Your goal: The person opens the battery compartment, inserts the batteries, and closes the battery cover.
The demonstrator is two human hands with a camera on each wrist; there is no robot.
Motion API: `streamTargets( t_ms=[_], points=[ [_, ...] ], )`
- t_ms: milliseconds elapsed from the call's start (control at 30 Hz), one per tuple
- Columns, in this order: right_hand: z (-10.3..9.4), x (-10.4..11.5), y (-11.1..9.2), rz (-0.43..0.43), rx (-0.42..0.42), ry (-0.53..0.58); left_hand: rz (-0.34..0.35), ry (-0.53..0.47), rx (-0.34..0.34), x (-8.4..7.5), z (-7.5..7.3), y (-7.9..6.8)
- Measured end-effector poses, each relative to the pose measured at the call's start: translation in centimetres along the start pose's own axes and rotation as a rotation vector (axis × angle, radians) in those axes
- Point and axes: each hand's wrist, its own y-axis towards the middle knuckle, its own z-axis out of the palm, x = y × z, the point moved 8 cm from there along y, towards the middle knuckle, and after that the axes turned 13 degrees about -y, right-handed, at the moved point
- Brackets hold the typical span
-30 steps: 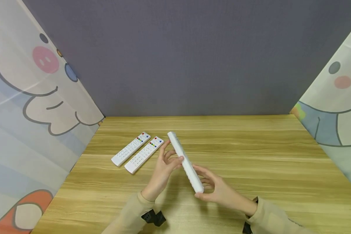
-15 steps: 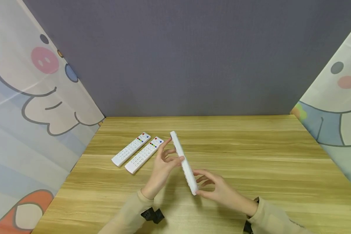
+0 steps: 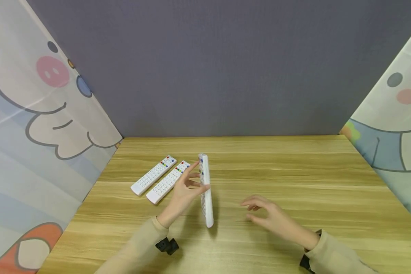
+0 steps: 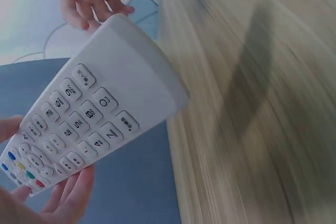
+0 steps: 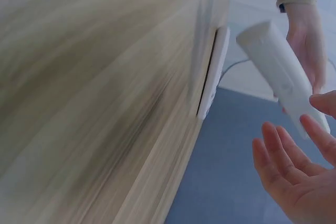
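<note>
A white remote control (image 3: pixel 207 194) is held up off the table, tilted on its edge, by my left hand (image 3: pixel 185 190). Thumb and fingers grip its upper half from both sides. In the left wrist view the remote control's (image 4: pixel 121 72) button face shows number keys and small coloured keys at the gripped end. My right hand (image 3: pixel 268 215) hovers to the right with loosely bent fingers and holds nothing. From the right wrist view, the remote's plain back (image 5: pixel 283 72) shows past the right fingers, apart from them.
Two more white remote controls lie on the wooden table (image 3: pixel 294 171), buttons up, side by side and slanted: the outer one (image 3: pixel 153 176) and the inner one (image 3: pixel 167 184), close by the left hand. A grey panel (image 3: pixel 226 68) stands behind, with printed cloths (image 3: pixel 48 125) at the sides.
The right hand has let go of the remote control and moved right. The left hand has shifted slightly left, turning the remote so its button side faces left and it stands nearly straight.
</note>
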Motion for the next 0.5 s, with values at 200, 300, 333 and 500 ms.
streamTargets(
  t_ms=[200,300,333,500],
  points=[
    [-1.2,-1.5,-0.7,0.055,0.021,-0.076,-0.026,0.169,0.063,0.2,-0.7,0.4],
    [-1.8,-2.1,-1.0,0.078,0.016,-0.116,-0.019,0.238,0.107,0.3,-0.8,0.7],
    [-2.0,-2.2,-1.1,0.081,0.007,-0.136,-0.015,0.26,0.118,0.3,-0.9,0.8],
    [-2.9,-2.8,-1.3,0.067,-0.038,-0.27,0.004,0.37,0.18,0.3,-1.0,1.0]
  ],
)
